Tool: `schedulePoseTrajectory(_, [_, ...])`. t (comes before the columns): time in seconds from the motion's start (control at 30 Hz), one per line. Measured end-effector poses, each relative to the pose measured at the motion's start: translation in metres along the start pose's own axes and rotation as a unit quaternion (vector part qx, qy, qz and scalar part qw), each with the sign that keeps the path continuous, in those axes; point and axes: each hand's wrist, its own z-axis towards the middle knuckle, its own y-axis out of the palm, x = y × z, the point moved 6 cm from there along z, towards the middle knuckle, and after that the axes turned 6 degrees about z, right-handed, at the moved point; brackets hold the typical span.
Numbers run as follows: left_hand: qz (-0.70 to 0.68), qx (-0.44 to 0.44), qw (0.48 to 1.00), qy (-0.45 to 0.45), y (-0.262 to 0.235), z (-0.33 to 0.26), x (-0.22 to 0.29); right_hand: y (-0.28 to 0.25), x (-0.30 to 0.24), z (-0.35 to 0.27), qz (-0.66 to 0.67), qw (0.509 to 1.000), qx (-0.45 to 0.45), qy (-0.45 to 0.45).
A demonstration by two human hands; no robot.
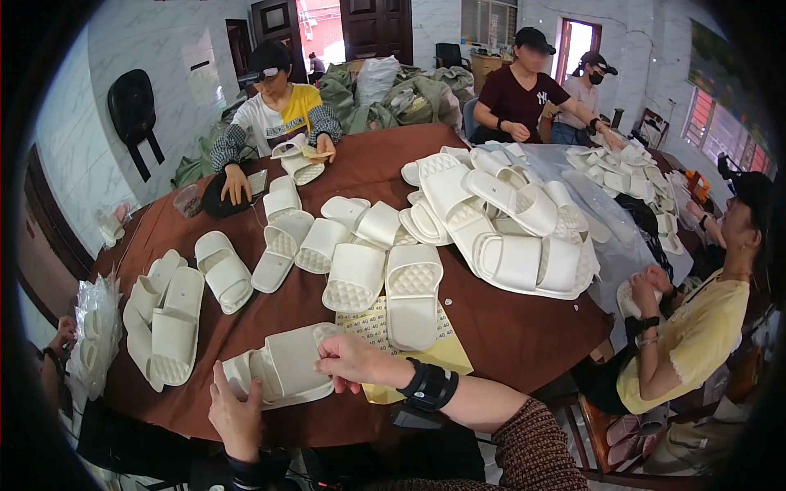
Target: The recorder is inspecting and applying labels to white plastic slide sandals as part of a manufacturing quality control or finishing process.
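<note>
A pair of cream slippers (299, 360) lies on the table right in front of me, one partly over the other. My left hand (236, 412) is at their left end, fingers and thumb apart; whether it touches the sole I cannot tell. At their right end my right hand (354, 362) is closed in a pinch, and anything between its fingertips is too small to make out. Beyond and partly under my right forearm lies a yellow sticker sheet (438, 357) with rows of small printed labels. Another slipper (412, 319) rests on that sheet's upper part.
A brown cloth (491, 352) covers the table. More slippers (176, 323) lie left, and a large slipper pile (508, 213) rises at centre right. A plastic-wrapped pair (97, 327) is at the left edge. Several people sit around, one across handling a slipper (301, 169).
</note>
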Motion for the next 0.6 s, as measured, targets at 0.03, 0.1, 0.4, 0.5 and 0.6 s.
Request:
schedulePoseTrajectory(0.03, [0.005,-0.007,1.000,-0.008,0.000,0.000,0.001,0.000,0.000,-0.001,0.000,1.000,0.000,0.000])
schedulePoseTrajectory(0.1, [0.013,-0.012,1.000,0.009,0.000,0.000,0.005,-0.001,-0.002,-0.003,0.003,1.000,-0.004,0.001])
schedulePoseTrajectory(0.4, [0.020,-0.013,0.999,0.046,0.006,-0.006,0.020,0.003,-0.002,-0.004,0.025,1.000,-0.005,-0.001])
schedulePoseTrajectory(0.5, [0.004,-0.011,0.998,0.054,0.004,-0.009,0.025,0.000,0.000,-0.003,0.034,0.999,0.001,-0.001])
schedulePoseTrajectory(0.6, [-0.031,-0.003,0.999,0.040,0.001,-0.011,0.027,-0.001,-0.001,-0.002,0.037,0.999,0.004,-0.022])
